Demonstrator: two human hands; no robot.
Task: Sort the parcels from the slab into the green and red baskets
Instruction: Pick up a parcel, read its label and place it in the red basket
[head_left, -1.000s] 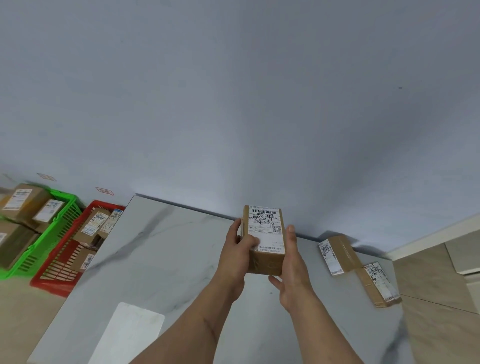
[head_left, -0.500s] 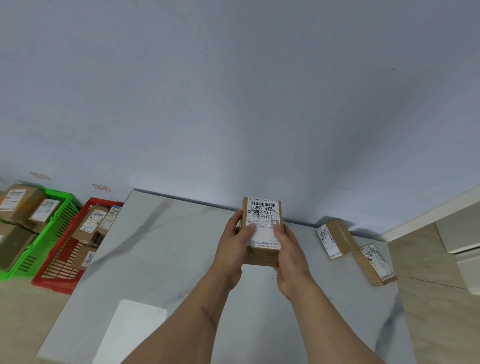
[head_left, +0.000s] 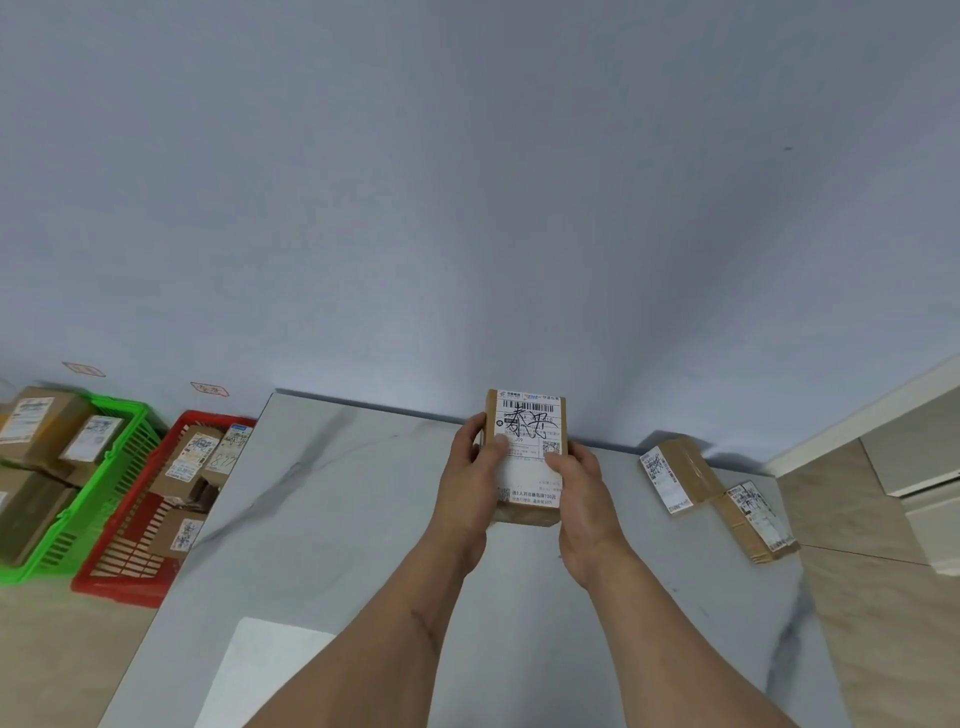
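A brown cardboard parcel (head_left: 527, 426) with a white shipping label and black handwriting is held up over the marble slab (head_left: 332, 519), label facing me. My left hand (head_left: 467, 483) grips its left side, thumb on the label. My right hand (head_left: 584, 499) grips its right side, thumb on the label too. Two more brown parcels lie on the slab at the right: one (head_left: 675, 475) by the wall, another (head_left: 753, 522) touching it nearer the slab's edge. The red basket (head_left: 124, 566) and green basket (head_left: 93, 514) stand on the floor at the left, both holding several parcels.
A pale wall rises right behind the slab. A white sheet (head_left: 265, 670) lies on the slab's near left part. Beige floor tiles (head_left: 857, 509) and a white cabinet edge (head_left: 930, 483) lie to the right. Two small red-printed labels (head_left: 208, 388) are stuck on the wall above the baskets.
My right hand has closed onto the parcel's right side, thumb coming onto the label. The parcel has stayed about where it was over the slab.
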